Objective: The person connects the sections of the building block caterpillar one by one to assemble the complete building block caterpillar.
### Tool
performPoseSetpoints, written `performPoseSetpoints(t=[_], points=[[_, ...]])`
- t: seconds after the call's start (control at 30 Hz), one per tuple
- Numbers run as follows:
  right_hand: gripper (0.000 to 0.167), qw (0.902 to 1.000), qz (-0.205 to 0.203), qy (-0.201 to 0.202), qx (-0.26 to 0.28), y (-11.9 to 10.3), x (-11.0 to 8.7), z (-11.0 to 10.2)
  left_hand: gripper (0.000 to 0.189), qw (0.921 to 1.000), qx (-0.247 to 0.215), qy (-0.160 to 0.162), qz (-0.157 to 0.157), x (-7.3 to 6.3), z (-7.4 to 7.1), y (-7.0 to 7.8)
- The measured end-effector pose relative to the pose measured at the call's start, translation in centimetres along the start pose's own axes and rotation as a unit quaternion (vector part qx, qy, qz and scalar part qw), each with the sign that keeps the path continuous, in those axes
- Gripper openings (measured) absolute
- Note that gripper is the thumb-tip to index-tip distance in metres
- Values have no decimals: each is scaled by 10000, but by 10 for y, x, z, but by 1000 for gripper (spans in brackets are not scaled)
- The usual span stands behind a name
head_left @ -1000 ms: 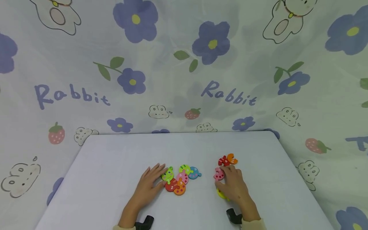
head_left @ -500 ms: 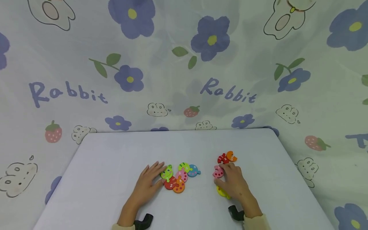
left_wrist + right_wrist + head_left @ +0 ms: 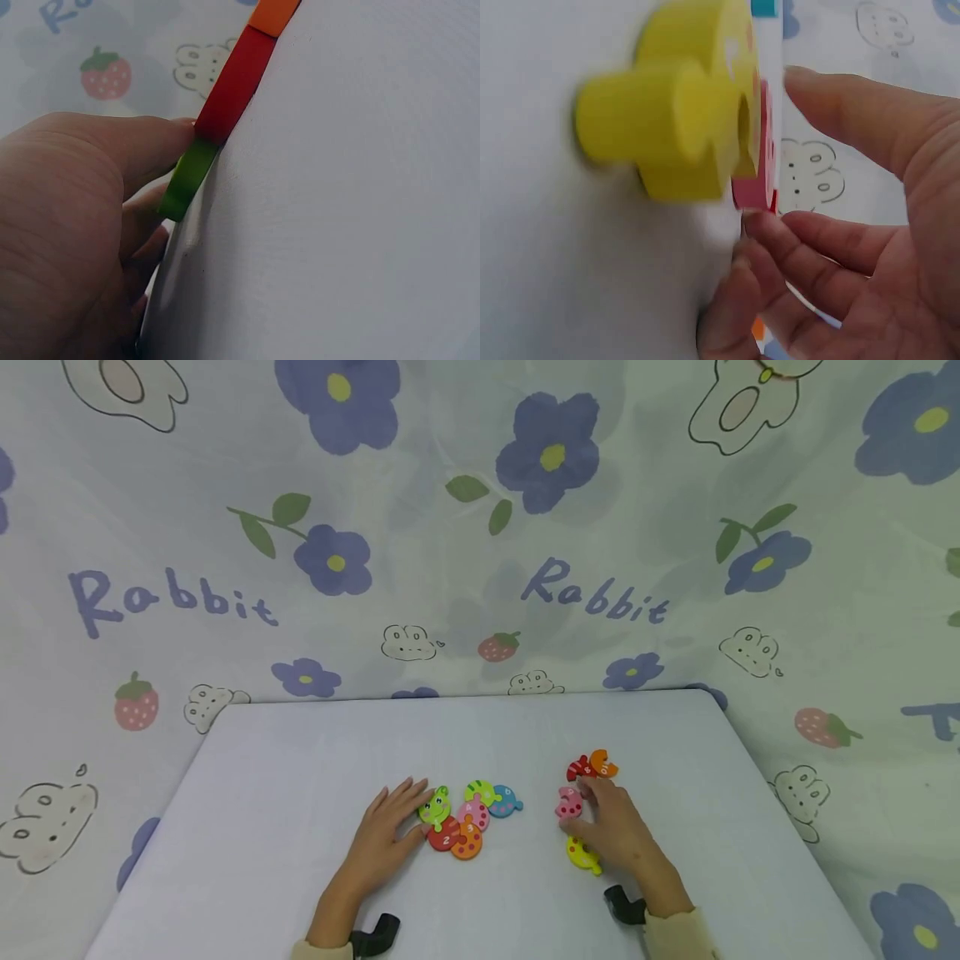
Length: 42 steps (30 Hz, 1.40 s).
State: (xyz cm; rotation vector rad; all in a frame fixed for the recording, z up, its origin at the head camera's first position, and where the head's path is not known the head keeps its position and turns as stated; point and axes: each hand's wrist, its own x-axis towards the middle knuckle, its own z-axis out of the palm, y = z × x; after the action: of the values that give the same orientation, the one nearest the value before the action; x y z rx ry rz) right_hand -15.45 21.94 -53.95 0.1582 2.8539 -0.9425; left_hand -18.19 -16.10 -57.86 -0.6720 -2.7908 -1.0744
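Observation:
On the white table, my left hand (image 3: 386, 827) lies beside a joined caterpillar puzzle. Its thumb touches the red piece (image 3: 443, 834) and its fingers reach along the green head piece (image 3: 435, 810). An orange piece (image 3: 467, 842), a pink piece (image 3: 474, 815), a green striped piece (image 3: 480, 792) and a blue piece (image 3: 504, 802) continue the chain. My right hand (image 3: 615, 818) hovers with thumb and fingers parted around a loose pink piece (image 3: 569, 802). A yellow piece (image 3: 697, 105) sits below its thumb, close to the camera in the right wrist view.
A dark red piece (image 3: 578, 767) and an orange piece (image 3: 603, 764) lie beyond my right fingertips. Black wrist mounts (image 3: 624, 906) sit on both wrists. Behind the table (image 3: 300, 760) hangs a cloth (image 3: 420, 543) printed with flowers and rabbits.
My right thumb and fingers have spread apart from the loose pink piece, and the hand has shifted slightly right, baring more of the yellow piece. The left hand stays by the chain.

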Motion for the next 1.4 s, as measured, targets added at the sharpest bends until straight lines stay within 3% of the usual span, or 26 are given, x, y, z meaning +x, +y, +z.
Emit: performPoseSetpoints(t=[0.1,0.27,0.47,0.6,0.8,0.97,1.1,1.17,1.3,1.4], points=[[72,9988,105,17,469,6,4,-6,54,10000,6,-32,-23,0,1,0],[67,9981,66,86,599,18,10,-16,55,10000,-38,-62,-18,0,1,1],[42,9971,8,-120,746,20,-3,-21,55,10000,26,-7,9,1,-2,-1],[45,9988,-118,-290,364,15,-17,-16,56,10000,6,-8,1,1,-4,-1],[57,9967,-226,-316,-718,7,-31,0,56,9999,-93,-86,-9,2,-3,-3],[47,9895,-968,-275,-1037,3,-41,7,56,9999,-86,-106,-40,2,0,-3],[53,9843,-1279,-117,-1213,5,-48,11,55,9999,-97,-128,-51,3,1,-3],[55,9864,-1056,149,-1254,6,-50,14,56,9998,-95,-149,-38,3,1,-3],[72,9893,-212,753,-1230,7,-52,21,55,9999,-67,-127,-3,3,1,-4],[85,9894,324,691,-1234,4,-52,25,55,9999,-81,-81,-10,2,1,-4]])
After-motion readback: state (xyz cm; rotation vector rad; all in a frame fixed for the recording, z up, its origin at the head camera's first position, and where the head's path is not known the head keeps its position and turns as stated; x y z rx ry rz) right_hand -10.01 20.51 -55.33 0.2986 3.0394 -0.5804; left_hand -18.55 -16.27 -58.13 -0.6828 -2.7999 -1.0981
